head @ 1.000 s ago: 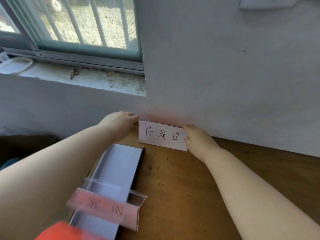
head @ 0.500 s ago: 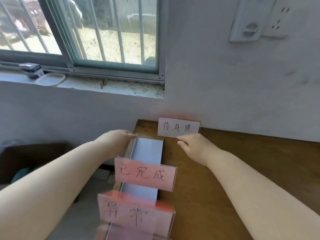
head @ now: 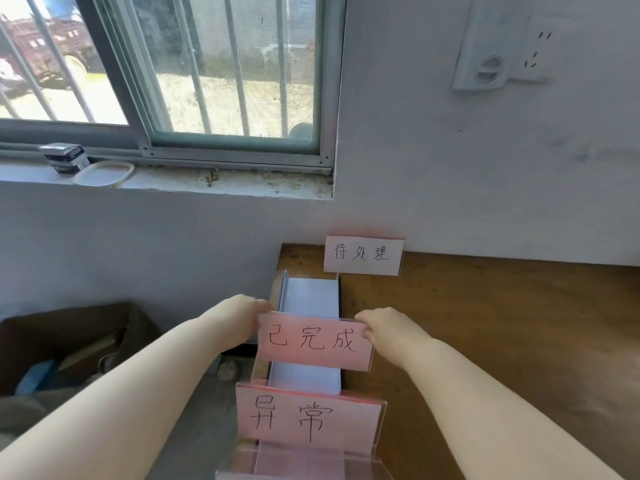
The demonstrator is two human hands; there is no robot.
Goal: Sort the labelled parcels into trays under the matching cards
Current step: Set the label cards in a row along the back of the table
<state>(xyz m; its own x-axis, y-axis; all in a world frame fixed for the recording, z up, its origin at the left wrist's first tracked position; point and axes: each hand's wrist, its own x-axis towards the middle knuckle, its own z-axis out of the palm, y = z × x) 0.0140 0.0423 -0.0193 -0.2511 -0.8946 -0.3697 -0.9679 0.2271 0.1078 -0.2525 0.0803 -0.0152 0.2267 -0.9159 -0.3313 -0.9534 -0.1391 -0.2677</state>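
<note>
Pink 已完成 card [head: 315, 341] upright between 2 hands, left hand [head: 242, 317] pinching its top left corner, right hand [head: 388, 329] pinching its top right corner, above grey tray [head: 308, 296] at left edge of table [head: 485, 341], white 待处理 card [head: 363, 255] farther off against wall [head: 450, 185], 异常 card [head: 308, 420] nearer

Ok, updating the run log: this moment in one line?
left hand: holds 已完成 card | right hand: holds same card | 待处理 card: by wall

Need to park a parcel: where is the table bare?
The table is bare right of the trays, up to the wall. Its left edge is crowded: the left hand and right hand grip the middle card there.
</note>
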